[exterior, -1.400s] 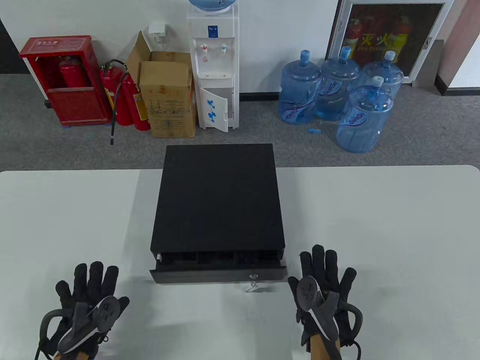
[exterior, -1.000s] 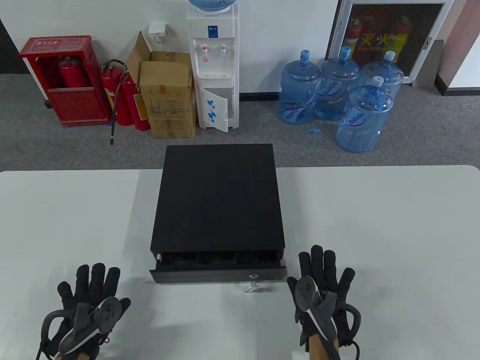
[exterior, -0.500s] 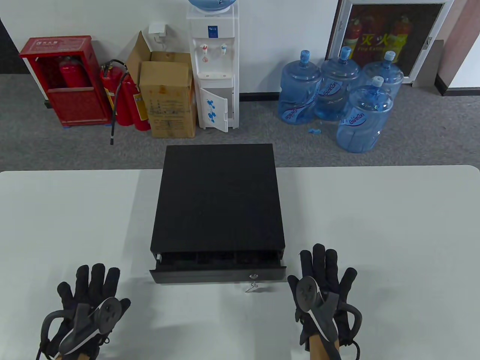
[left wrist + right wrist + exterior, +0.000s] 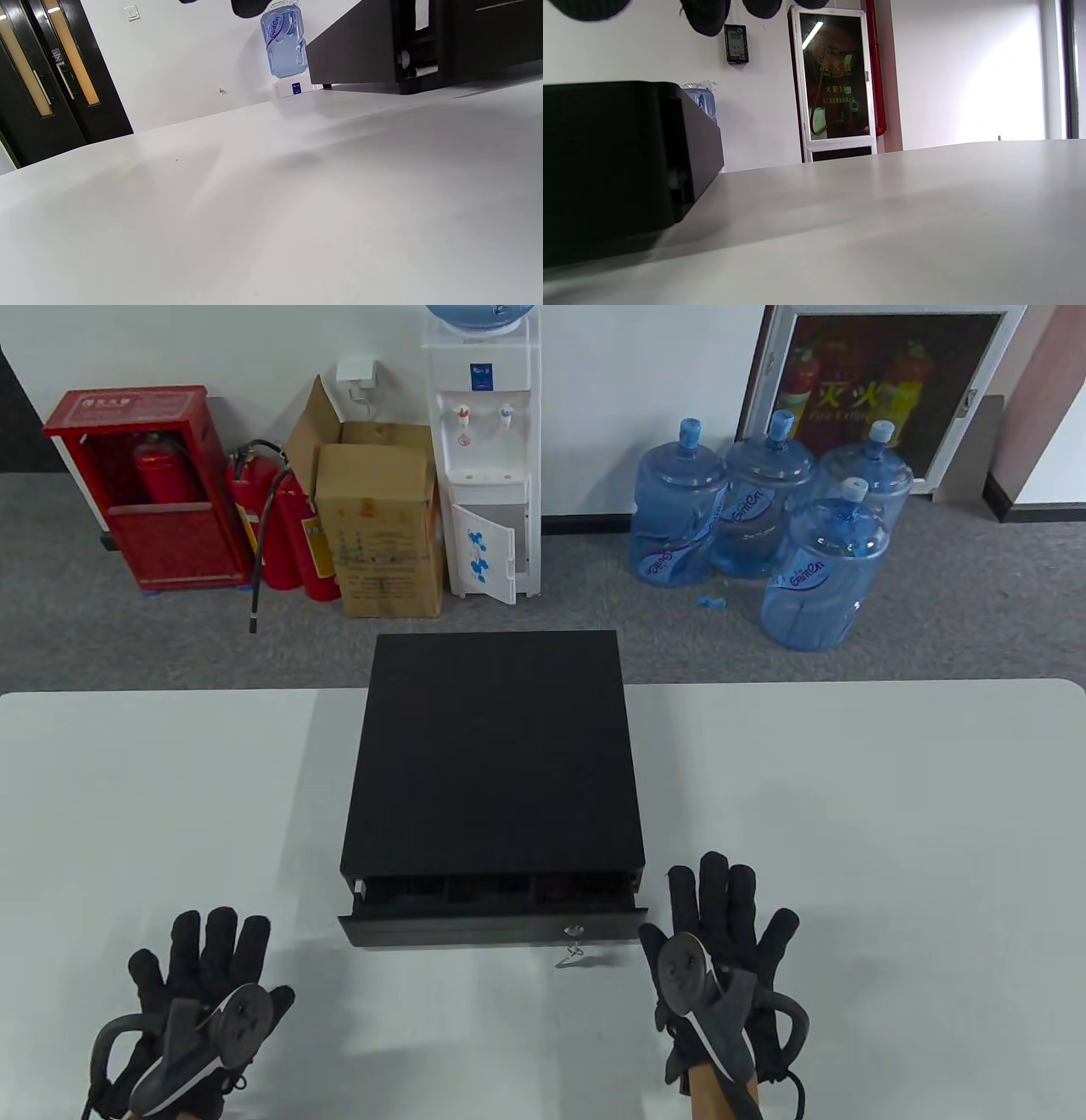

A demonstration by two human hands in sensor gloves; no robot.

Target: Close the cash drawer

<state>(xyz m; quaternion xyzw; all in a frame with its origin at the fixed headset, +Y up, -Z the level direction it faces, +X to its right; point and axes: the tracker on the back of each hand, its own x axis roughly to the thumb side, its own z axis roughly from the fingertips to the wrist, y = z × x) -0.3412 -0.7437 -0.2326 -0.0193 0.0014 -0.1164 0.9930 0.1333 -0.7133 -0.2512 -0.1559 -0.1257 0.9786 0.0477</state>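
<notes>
A black cash drawer box [image 4: 496,746] sits in the middle of the white table [image 4: 891,814]. Its drawer [image 4: 492,925] stands pulled out a little toward me, with a key [image 4: 573,950] hanging from the lock in its front. My left hand [image 4: 208,959] lies flat and empty on the table, left of the drawer and apart from it. My right hand [image 4: 725,912] is flat and empty, just right of the drawer's front corner. The box shows in the left wrist view [image 4: 382,46] and the right wrist view [image 4: 615,165].
Beyond the table's far edge stand a water dispenser [image 4: 484,458], cardboard boxes [image 4: 382,526], fire extinguishers [image 4: 288,526] and several blue water jugs [image 4: 764,517]. Bare table lies on both sides of the box.
My right hand has shifted slightly left and forward, closer to the drawer's front right corner. My left hand has slid back a little. The drawer has not moved.
</notes>
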